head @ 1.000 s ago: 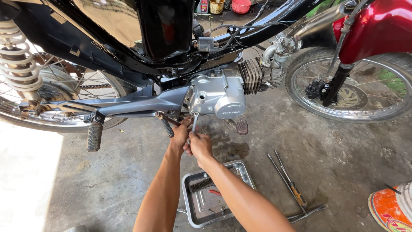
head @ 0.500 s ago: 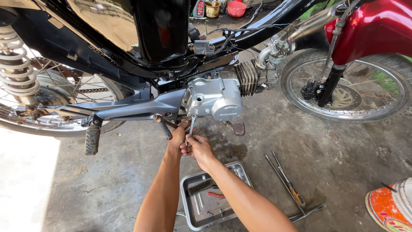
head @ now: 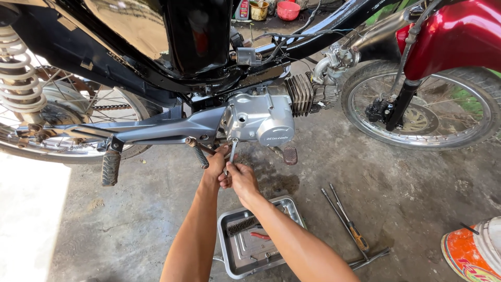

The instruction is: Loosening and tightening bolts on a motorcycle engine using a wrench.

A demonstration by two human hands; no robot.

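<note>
While both hands work under the engine (head: 261,117):
Left hand (head: 215,166): grasping wrench (head: 231,151)
Right hand (head: 241,177): clenched on wrench
Progress: bolt not yet out
Tray (head: 292,209): below engine

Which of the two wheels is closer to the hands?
The rear wheel, at left beside the white spring; the front wheel under the red fender sits farther off.
</note>
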